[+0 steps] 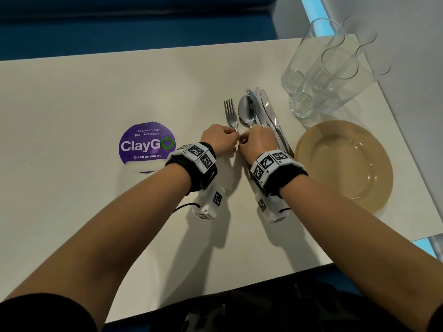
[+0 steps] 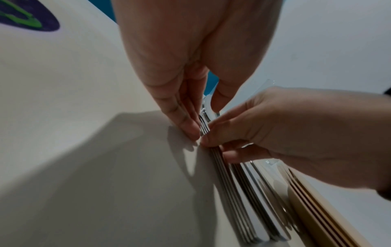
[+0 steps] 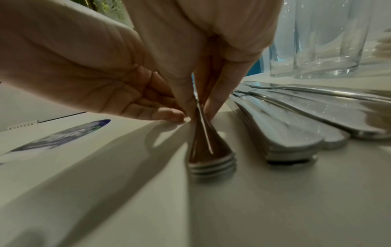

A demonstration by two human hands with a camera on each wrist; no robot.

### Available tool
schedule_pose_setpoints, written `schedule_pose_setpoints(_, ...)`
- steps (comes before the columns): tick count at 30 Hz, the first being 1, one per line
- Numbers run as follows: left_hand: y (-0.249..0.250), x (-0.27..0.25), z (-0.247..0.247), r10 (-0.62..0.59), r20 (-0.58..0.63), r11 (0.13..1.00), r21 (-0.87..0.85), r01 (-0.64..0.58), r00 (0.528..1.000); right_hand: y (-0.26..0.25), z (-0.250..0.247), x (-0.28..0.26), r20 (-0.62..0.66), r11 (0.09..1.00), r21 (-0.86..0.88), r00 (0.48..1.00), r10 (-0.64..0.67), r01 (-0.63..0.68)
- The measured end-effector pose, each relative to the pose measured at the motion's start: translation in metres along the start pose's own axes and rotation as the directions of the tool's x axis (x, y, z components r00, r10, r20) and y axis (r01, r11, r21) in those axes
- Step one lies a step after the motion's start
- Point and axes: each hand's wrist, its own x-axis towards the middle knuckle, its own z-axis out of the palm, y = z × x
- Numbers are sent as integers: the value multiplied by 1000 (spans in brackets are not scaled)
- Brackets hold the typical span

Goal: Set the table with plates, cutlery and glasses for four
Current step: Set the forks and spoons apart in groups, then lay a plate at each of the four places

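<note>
A stack of forks [image 1: 231,115] lies on the white table [image 1: 96,92], tines pointing away, with stacked spoons [image 1: 247,113] and knives [image 1: 266,109] just to its right. My left hand [image 1: 236,137] and my right hand [image 1: 242,142] meet over the forks' necks. In the left wrist view my left hand [image 2: 204,119] pinches the fork stack [image 2: 228,183] between fingers and thumb. In the right wrist view my right hand [image 3: 198,108] pinches the same stack [image 3: 211,158] from both sides, and the handles' ends rest on the table.
Several clear glasses [image 1: 318,68] stand at the far right behind the cutlery. A stack of amber plates [image 1: 345,161] sits at the right, close to my right wrist. A round purple ClayGo sticker [image 1: 147,146] lies left of my left hand.
</note>
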Motion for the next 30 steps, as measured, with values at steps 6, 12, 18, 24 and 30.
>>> schedule_pose_setpoints(6,5,3,1,25,68,999,43,-28,997,0,-3,4,13,999,35,1000,6,-7)
schedule_pose_setpoints(12,1,0,3,24,73,1000,-1,-23,997,1,-2,2,4,1000,15,1000,8,-8)
schedule_pose_setpoints(18,-1,-5,3,12,97,996,-90,-3,995,-1,-5,1,4,1000,13,1000,23,-23)
schedule_pose_setpoints(24,7,-16,-8,182,-91,983,53,-178,979,2,-22,-19,-101,985,161,992,78,-61)
schedule_pose_setpoints(30,35,-33,20,259,-50,964,-50,-262,965,51,-57,-45,-375,959,255,901,218,-126)
